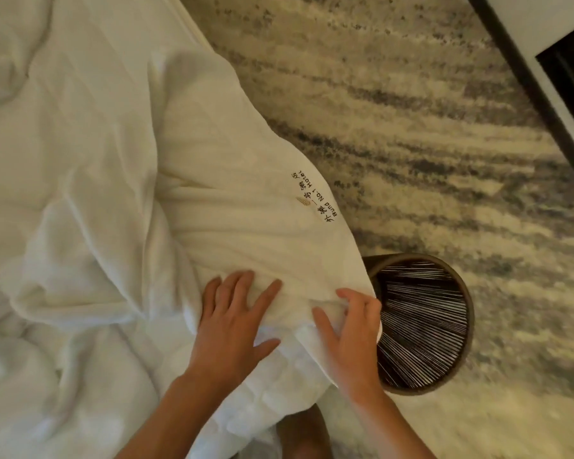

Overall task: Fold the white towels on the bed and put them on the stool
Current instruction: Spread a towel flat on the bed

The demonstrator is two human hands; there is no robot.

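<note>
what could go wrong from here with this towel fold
The towel, its edge pinched by the right hand, hangs past the bed beside the stool; a slipped grip could drop it onto the carpet.
The left hand only presses flat, so the layers may shift and fold crooked.
White on white: the rumpled sheet could get caught in the fold.

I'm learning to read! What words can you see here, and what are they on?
"Bund No.1 Hotel": dark letters on the white towel, nearly upside down to the camera.
Chinese characters beside it on the same towel: too blurred to read surely.
Small oval logo next to them: no readable text.
</note>
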